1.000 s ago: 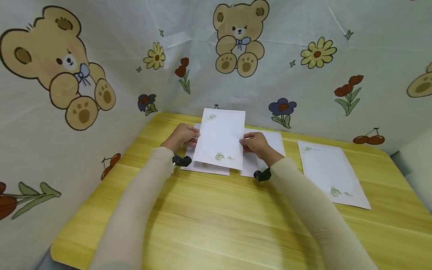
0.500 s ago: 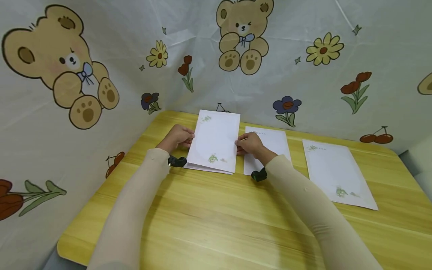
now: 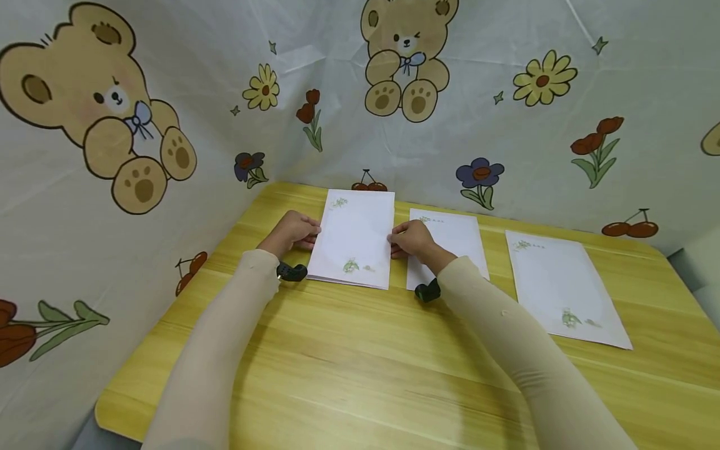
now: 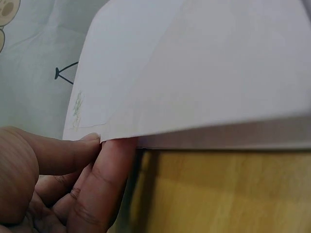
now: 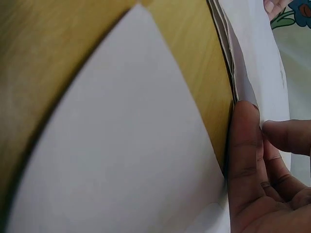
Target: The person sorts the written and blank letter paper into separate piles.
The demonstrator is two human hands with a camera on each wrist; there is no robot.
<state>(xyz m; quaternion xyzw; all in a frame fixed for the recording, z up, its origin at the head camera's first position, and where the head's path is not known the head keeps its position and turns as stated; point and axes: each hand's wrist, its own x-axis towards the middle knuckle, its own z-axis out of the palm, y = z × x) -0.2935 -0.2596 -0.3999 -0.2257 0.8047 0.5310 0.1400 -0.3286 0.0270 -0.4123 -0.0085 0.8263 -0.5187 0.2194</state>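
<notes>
A white paper sheet with small green plant prints lies at the back left, on top of other paper whose layered edges show in the right wrist view. My left hand pinches its left edge, thumb above and forefinger beneath, as the left wrist view confirms. On the opposite edge, my right hand also pinches the sheet, its thumb on top and fingers under. A gap shows between this sheet and the paper below. Just right of it, partly behind my right hand, lies a middle sheet.
A third printed sheet lies farther right, turned at an angle. All the paper is on a yellow wood-grain table. A white cloth with bears and flowers hangs along the back and left. Each wrist carries a small black device.
Both hands have brought the sheet down and slightly left, from above the gap between two piles onto the left pile. The middle sheet is now less covered.
</notes>
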